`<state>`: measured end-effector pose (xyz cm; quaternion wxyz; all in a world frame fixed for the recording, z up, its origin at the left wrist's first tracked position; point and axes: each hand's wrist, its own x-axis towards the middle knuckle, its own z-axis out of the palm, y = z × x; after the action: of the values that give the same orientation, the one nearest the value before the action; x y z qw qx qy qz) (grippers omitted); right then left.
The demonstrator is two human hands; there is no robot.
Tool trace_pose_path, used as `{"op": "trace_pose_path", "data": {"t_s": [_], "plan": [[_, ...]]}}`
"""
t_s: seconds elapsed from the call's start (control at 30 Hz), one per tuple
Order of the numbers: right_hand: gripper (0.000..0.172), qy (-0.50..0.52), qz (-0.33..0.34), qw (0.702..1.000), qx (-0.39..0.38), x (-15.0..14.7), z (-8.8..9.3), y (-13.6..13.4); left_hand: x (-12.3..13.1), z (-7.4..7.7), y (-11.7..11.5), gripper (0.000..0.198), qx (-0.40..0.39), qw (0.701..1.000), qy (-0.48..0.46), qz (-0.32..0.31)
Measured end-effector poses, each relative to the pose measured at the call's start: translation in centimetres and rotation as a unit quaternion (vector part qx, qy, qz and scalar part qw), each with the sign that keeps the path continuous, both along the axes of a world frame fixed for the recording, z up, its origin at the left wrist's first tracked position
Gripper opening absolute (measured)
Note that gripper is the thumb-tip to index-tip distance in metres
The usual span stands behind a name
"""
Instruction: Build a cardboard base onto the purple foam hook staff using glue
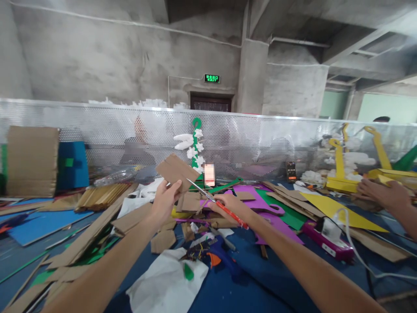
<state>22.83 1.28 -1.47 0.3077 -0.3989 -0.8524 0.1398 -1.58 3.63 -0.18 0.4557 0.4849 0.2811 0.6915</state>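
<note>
- Cutting looks to be the step in hand: brown cardboard piece [176, 171] is held up above the cluttered blue table [224, 293], in front of the perforated metal screen [97, 145].
- Left hand [165, 199]: thumb on the near face, fingers behind, pinched closed on the cardboard's lower edge.
- Right hand [230, 205]: fingers curled around red-handled scissors [228, 211]; blade tips lie across the cardboard's right-hand part. Blades are small and blurred here, so cannot tell how far apart they stand.
- Done, by the look of it: green hooked stand [195, 141] upright behind the hands, white cutouts [184, 141] along its stem.
- Also well advanced, farther right: yellow hooked stand [339, 169] with white pieces beside it. Another person's hand [382, 195] is near it.
- Left to do, as judged: the held piece remains one slab, no strip parted from it; the cut seems barely begun or only being lined up.
- Blue glue gun [226, 256] lies idle on the table, beside white paper [163, 282] bearing a small green cutout [188, 271]. No joining by either hand at this moment.
</note>
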Motion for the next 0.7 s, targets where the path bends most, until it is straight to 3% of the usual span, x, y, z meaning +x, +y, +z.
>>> {"op": "trace_pose_path", "data": {"t_s": [0.7], "plan": [[0.052, 0.004, -0.002, 1.0, 0.028, -0.88, -0.58, -0.73, -0.34, -0.82, -0.02, 0.044, 0.001, 0.998, 0.057, 0.01]]}}
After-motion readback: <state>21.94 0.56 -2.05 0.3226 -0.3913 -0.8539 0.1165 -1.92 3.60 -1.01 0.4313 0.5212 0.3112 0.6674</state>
